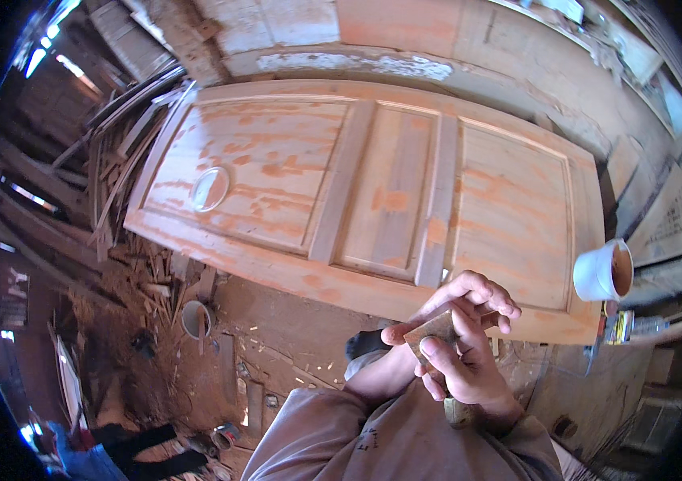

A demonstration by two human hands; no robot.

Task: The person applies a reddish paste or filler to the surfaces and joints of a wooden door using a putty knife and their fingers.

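Clasping a flat scraper in the right fingers, wrapped around its brownish blade; curling the left fingers, half spread, just behind it, above the near edge of a panelled wooden door blotched orange. Farther out, showing orange-brown paste inside a white tub at the right end, plus a white lid on the left panel.

Fisheye's up on the wearer's head, looking down and forward: left hand and right hand pretty near, wooden door farther out.
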